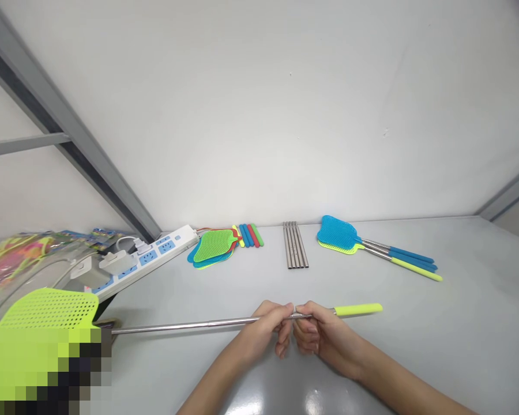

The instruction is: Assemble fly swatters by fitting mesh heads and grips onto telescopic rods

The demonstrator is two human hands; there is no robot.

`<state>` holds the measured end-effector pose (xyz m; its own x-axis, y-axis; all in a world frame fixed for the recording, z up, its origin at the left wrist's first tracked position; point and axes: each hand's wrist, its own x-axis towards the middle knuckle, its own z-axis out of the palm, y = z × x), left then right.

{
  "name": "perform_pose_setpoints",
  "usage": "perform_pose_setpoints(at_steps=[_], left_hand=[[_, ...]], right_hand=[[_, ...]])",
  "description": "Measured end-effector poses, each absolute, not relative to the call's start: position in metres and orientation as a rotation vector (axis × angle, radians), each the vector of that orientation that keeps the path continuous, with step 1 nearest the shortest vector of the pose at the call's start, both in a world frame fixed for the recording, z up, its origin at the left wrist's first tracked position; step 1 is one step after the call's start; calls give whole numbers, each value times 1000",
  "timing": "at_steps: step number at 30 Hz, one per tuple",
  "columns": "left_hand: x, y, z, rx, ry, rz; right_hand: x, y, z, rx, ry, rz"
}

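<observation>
Both hands grip the extended metal rod of a telescopic fly swatter that lies crosswise in front of me. My left hand is closed on the rod near its middle. Close beside it, my right hand pinches the rod just short of the yellow-green handle, which sticks out to the right. At the far left end is the perforated yellow-green swatter head, its lower part hidden by pixelation.
Swatter heads lie stacked at the back left beside several coloured handles. Several metal rods stand in a row mid-table. Assembled blue and yellow-green swatters lie right. A power strip with plugs and plastic-wrapped items occupy the left.
</observation>
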<state>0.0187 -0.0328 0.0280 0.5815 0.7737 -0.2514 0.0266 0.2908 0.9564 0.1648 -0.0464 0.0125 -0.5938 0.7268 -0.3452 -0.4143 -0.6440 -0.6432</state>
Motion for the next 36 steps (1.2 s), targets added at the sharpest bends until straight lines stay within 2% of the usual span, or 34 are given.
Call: perform_pose_setpoints(at_steps=[36], left_hand=[[15,-36,34,1267,937,575]], right_hand=[[168,-48,14,-720,-704,2261]])
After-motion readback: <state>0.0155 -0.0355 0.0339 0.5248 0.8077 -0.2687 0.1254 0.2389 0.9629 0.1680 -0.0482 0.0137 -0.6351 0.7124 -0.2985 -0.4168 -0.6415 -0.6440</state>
